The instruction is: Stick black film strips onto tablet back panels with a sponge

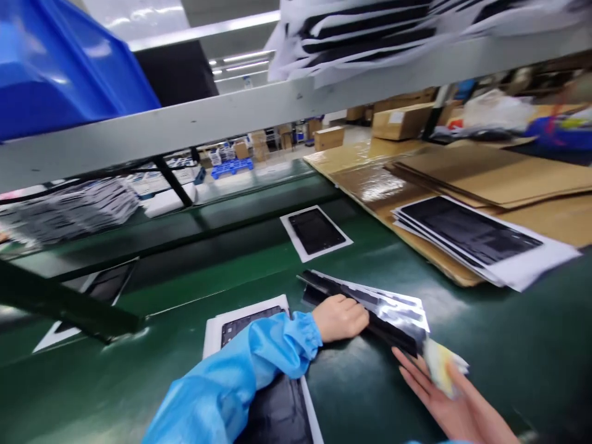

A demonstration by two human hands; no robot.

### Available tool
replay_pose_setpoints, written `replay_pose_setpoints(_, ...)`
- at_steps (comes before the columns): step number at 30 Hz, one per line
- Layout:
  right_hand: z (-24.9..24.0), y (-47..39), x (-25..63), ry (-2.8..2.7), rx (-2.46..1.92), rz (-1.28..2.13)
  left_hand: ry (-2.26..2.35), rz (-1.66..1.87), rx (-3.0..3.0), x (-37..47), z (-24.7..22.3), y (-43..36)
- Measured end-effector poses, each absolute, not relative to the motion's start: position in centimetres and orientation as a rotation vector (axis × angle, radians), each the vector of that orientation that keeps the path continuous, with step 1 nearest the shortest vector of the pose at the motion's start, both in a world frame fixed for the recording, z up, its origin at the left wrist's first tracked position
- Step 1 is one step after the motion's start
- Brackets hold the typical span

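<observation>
My left hand (341,317), in a blue sleeve, is closed around the middle of a thin black panel (393,333). The panel is tipped up on its long side over the green work surface, and a shiny silver face shows behind its dark edge. With thumb and fingers, my right hand (446,394) holds a crumpled white and yellow cloth (441,364) at the panel's near right end. The fingertips of that hand reach under or beside the panel's edge; contact is unclear. Beneath my left forearm lies another black panel (277,407) on white sheeting, partly covered by the sleeve.
A black panel on a white sheet (317,231) lies farther along the green surface (185,364). At right, stacked panels (472,234) rest on cardboard (509,172). A grey shelf beam (231,114) crosses overhead, carrying a blue bin (69,68). A dark post (69,302) stands left.
</observation>
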State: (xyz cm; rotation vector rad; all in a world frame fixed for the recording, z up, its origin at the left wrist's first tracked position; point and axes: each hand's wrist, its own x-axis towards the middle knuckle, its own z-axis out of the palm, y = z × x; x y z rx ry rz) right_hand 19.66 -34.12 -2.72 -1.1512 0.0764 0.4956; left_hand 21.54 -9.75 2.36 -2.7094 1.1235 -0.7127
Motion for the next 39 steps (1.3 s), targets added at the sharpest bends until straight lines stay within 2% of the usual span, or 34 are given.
replay_pose_setpoints(4,0.6,-32.9,20.8,0.174,-1.033,0.516,1.154,-0.907,-2.708,21.0,2.2,-9.1)
replay_pose_setpoints(8,0.6,-32.2,21.4,0.066,-1.096,0.552,0.9,-1.013,-2.949,20.3,2.3,-8.0)
replay_pose_setpoints(13,-0.5,-30.7,21.6,0.001,-1.092,0.563,0.729,-0.797,-3.207,19.2,2.5,-7.8)
replay_pose_setpoints(19,-0.1,-29.5,21.9,-0.168,-1.066,0.549,0.98,-0.751,-3.017,17.8,2.2,-9.7)
replay_pose_setpoints(22,0.2,-29.4,22.0,-0.211,-1.119,0.583,1.045,-0.557,-2.92,17.4,2.2,-9.8)
replay_pose_setpoints(26,0.5,-29.6,22.1,-0.208,-1.304,0.592,0.76,-0.368,-3.086,17.1,4.0,-7.9)
replay_pose_setpoints(32,1.1,-29.9,22.9,-0.424,-1.575,0.645,0.079,-0.003,-3.75,17.5,8.3,-6.2)
replay_pose_setpoints(36,1.8,-30.2,23.7,-0.62,-1.653,0.668,0.021,0.206,-3.835,17.2,8.9,-6.8)
replay_pose_setpoints(39,2.2,-30.6,24.9,-0.792,-1.669,0.74,0.043,0.194,-3.818,15.9,9.0,-6.4)
